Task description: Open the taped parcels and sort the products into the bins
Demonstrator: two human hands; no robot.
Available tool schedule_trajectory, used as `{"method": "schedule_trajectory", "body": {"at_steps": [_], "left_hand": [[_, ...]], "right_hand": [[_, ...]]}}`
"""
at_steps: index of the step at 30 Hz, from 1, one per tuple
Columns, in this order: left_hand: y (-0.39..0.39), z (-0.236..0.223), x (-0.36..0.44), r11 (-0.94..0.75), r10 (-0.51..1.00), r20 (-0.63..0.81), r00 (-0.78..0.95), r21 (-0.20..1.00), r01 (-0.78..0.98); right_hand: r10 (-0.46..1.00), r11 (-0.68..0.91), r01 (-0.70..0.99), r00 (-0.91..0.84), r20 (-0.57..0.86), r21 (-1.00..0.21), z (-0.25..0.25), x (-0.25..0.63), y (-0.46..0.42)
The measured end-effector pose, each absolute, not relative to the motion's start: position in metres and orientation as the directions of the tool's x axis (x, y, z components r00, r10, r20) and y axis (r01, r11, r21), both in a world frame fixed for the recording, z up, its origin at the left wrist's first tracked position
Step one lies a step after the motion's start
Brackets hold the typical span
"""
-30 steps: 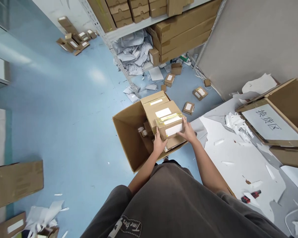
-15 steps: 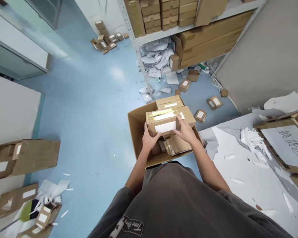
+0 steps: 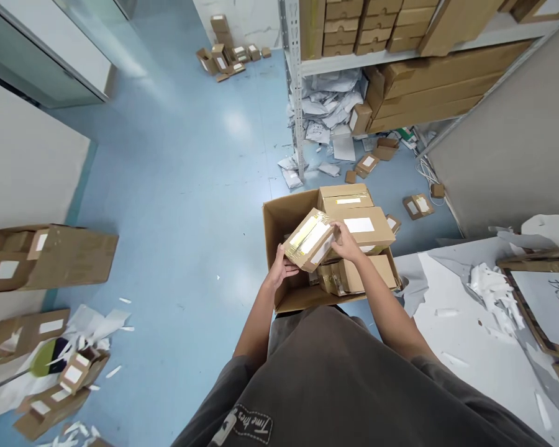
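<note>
1. Box, taped and labelled (image 3: 310, 239), sits tilted and turned between your hands, over the large open carton (image 3: 276, 248). Its labelled top faces up toward you, so the angle probably makes the label easy to see.
2. Your left hand (image 3: 279, 270) grips it loosely at the left end, thumb against the corner and fingers reaching along the near lower side, which likely bears some weight. Your right hand (image 3: 345, 242) grips the opposite end more firmly, seemingly to steady the turn.
3. Just beside it, inside the carton's right part, a wide labelled box (image 3: 372, 226) lies near your right hand, with another box (image 3: 345, 192) beyond it and a lower box (image 3: 382, 270) nearer you. They seem packed to one side, which leaves room on the left (how deep, you cannot tell from here).
4. Brown cardboard makes up all of these: matt, straight-edged blocks. Glossy clear and yellowish tape crosses the held one, catching light beside smooth white labels.
5. Farther out, a perforated metal shelf (image 3: 297, 105) bears stacked cartons and long flat ones (image 3: 438, 81), with crumpled pale mailers (image 3: 330, 102) heaped below.
6. To your right, torn white sheeting (image 3: 451, 335) covers a surface, ragged-edged; glossy blue floor (image 3: 181, 186) spreads left.
</note>
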State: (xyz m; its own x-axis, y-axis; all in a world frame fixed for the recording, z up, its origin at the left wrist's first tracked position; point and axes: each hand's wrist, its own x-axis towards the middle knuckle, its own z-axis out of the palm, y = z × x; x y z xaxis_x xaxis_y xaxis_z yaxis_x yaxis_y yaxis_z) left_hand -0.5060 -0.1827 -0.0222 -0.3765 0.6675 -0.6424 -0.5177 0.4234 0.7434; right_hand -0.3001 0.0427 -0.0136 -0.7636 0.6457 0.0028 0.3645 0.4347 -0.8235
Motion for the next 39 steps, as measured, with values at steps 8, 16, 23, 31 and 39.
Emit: {"method": "schedule_trajectory", "body": {"at_steps": [8,16,23,31,39], "left_hand": [[-0.214,-0.046,-0.477,0.270,0.501,-0.731,-0.463,0.640,-0.719],[-0.238,-0.082,-0.469,0.322,0.433,-0.737,-0.519,0.664,-0.675],[-0.244,-0.131,-0.455,0.431,0.350,-0.753,-0.557,0.657,-0.618],[-0.210,-0.196,-0.433,0.552,0.290,-0.658,-0.695,0.708,-0.441],[-0.180,-0.273,-0.419,0.793,0.089,-0.707,-0.702,0.476,-0.379]], "right_hand": [[0.649,0.288,0.404,-0.749,-0.133,-0.868,-0.042,-0.369,0.018],[0.605,0.223,0.492,-0.747,-0.276,-0.841,-0.077,-0.382,-0.006],[0.610,0.222,0.563,-0.717,-0.337,-0.796,-0.132,-0.377,-0.025],[0.560,0.317,0.593,-0.747,-0.358,-0.740,-0.206,-0.393,-0.007],[0.580,0.271,0.595,-0.728,-0.364,-0.757,-0.302,-0.393,-0.010]]}}
